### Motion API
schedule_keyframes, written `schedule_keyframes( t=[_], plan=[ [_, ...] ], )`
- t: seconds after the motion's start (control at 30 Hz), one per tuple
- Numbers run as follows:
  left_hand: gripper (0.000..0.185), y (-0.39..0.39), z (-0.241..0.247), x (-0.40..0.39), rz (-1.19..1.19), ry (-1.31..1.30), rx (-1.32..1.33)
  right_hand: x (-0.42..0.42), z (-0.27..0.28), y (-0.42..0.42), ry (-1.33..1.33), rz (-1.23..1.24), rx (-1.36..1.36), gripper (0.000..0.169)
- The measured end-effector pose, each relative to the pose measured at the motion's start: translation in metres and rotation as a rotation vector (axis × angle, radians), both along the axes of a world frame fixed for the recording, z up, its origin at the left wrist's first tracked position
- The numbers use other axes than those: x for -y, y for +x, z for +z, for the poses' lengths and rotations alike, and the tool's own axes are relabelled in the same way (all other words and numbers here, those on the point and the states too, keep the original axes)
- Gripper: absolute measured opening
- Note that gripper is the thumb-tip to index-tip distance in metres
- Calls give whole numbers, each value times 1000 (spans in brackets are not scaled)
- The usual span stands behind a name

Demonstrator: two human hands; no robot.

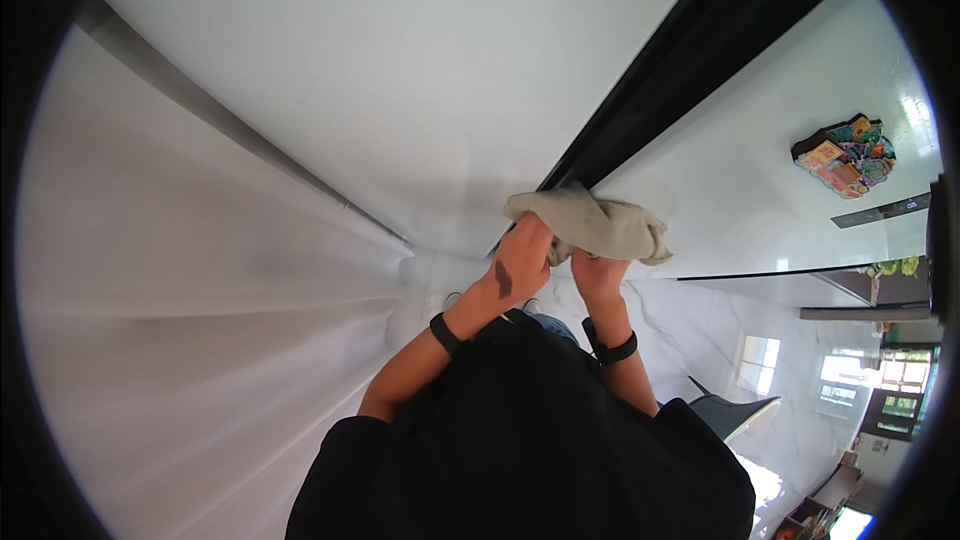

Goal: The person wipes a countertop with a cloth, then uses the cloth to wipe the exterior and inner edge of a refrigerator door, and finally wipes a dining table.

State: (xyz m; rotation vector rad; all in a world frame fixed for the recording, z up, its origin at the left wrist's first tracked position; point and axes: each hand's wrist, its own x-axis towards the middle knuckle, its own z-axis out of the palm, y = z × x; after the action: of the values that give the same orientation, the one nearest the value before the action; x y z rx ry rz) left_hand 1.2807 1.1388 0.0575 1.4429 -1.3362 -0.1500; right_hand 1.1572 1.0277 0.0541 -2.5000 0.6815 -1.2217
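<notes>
A crumpled beige cloth [600, 225] is held in front of me with both hands. My left hand [523, 255], with a dark mark on its back, has its fingers curled into the left part of the cloth. My right hand [600, 274] grips the cloth from below, and its fingertips are hidden in the folds. Behind the cloth runs the black vertical recess [660, 75] between two glossy white refrigerator doors [720, 165]. The bunched fabric covers the lower visible end of that recess; whether it touches the door surface I cannot tell.
A colourful magnet [847, 157] and a small display panel [881, 210] sit on the right door. White curtain fabric [225, 277] hangs close on my left. A dark chair [731, 412] stands behind my right arm on the marble-patterned floor [660, 322].
</notes>
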Motion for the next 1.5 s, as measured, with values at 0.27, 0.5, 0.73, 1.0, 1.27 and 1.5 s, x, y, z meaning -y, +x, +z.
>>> schedule_keyframes(
  t=[0.27,0.5,0.73,1.0,1.27,1.5],
  plan=[
    [49,-22,-27,28,277,-113,83,-10,-12,-14,273,337,-67,39],
    [41,-23,-3,2,456,-250,2,-9,51,23,475,656,-70,41],
    [46,-20,-7,2,473,-197,-141,-12,57,44,658,689,59,33],
    [56,-29,20,-1,450,-214,-16,-14,46,53,621,633,164,35],
    [47,-24,-87,-79,456,-316,-132,-97,-2,21,396,634,60,29],
    [44,-29,-68,-224,574,-207,42,-214,30,-4,306,854,-301,28]
  ],
)
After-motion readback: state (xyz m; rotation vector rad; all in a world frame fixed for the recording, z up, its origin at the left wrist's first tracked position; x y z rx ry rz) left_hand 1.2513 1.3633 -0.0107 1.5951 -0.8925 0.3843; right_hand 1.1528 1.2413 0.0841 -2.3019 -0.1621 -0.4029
